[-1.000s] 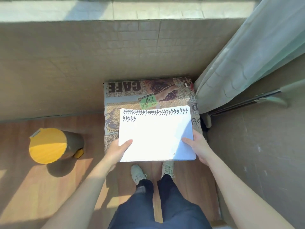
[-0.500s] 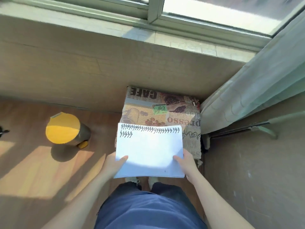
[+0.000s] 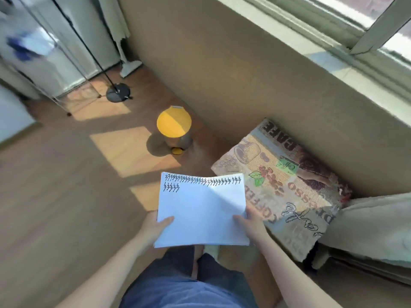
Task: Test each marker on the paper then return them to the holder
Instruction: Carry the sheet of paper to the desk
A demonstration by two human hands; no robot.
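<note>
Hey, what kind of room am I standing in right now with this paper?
Probably a room in a home, beside a window. A cushioned stool printed with café words sits under the window sill, a small yellow-lidded bin stands on the wood floor, and a curtain hangs nearby.

Your white paper (image 3: 202,210) is a thin stack held off the floor, black zigzag marks lining its far edge.

Paper lifted off the cushion, view swung left

The paper stack (image 3: 201,210), earlier lying on the CAFE-print cushion (image 3: 287,185), was carried clear of it over the floor; a lamp base (image 3: 117,93) came into view.
</note>
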